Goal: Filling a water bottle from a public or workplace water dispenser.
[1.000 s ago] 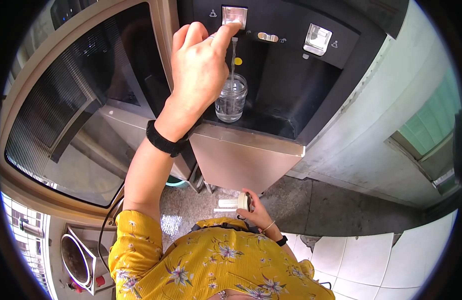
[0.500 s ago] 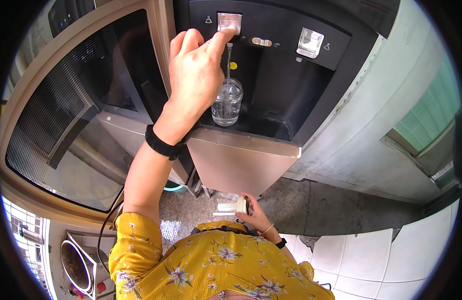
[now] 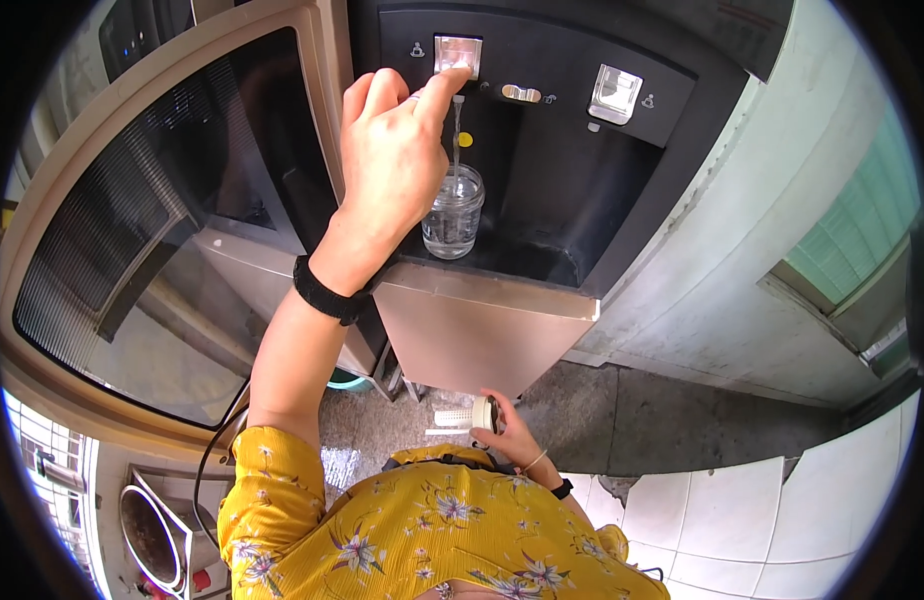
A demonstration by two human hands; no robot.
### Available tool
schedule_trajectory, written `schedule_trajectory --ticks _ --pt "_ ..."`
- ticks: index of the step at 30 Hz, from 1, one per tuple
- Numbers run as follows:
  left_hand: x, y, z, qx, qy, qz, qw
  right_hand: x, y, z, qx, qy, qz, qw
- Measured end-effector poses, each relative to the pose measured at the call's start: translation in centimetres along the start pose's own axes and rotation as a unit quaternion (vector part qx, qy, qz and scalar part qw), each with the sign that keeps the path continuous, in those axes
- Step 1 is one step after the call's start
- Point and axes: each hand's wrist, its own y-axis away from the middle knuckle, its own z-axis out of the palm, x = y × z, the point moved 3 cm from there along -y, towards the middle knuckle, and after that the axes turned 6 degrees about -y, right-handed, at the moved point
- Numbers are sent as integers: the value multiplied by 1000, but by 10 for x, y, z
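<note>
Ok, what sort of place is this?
Probably a utility corner or enclosed balcony, perhaps in a home: I see a water dispenser, white tiles and a barred window.

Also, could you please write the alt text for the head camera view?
The person's left hand presses a silver lever on a black water dispenser; water runs into a clear jar below. Lower down, the right hand holds a cream, lid-like part with a perforated tube.
</note>
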Motion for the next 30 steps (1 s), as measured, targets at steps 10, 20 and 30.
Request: schedule_trajectory --ticks 10,20,30 --pt "1 0 -1 11 3 -1 1000 -10 2 5 0 -21 37 999" --pt "-1 0 0 13 1 3 1000 -3 -1 5 -3 -11 18 1000" --pt "0 0 -2 13 14 -8 1000 0 0 4 12 -23 23 999"
